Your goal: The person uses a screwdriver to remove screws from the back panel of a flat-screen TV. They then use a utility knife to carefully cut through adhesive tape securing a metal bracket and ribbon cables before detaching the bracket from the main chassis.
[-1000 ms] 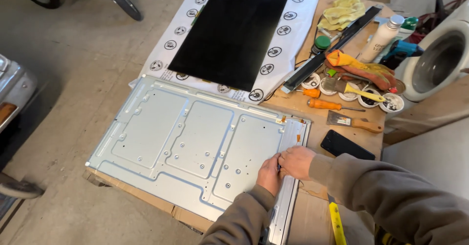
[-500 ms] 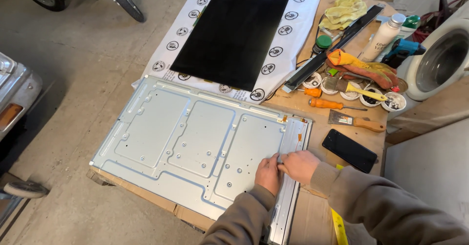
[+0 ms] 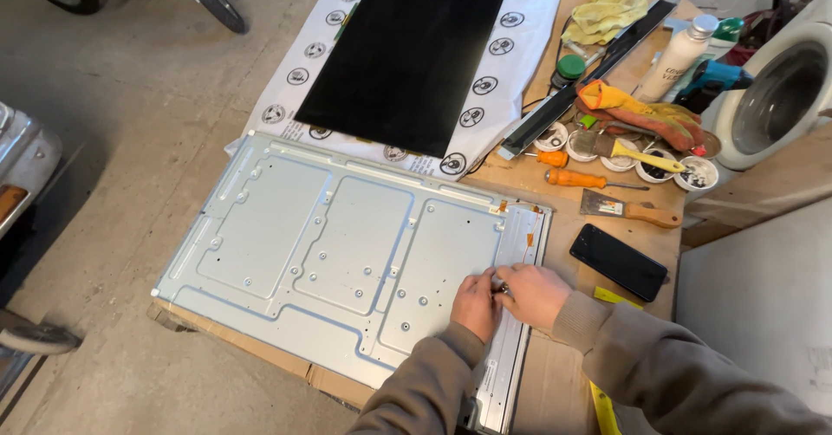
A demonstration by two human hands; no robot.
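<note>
Together, left hand (image 3: 475,303) and right hand (image 3: 533,294) pinch something small, unidentifiable, at the right edge of the grey stamped-metal panel (image 3: 347,244), fingers closed for fine control.

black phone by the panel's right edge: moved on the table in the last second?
No. The black phone lies right of the metal panel, below the scraper, as before. Its shift in frame comes from the camera; both hands stay at the panel's right strip.

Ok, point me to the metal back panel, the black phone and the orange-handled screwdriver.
metal back panel (image 3: 347,244), head view, middle of its stamped sheet.
black phone (image 3: 619,262), head view, centre of its dark face.
orange-handled screwdriver (image 3: 576,178), head view, on the orange handle.
</note>
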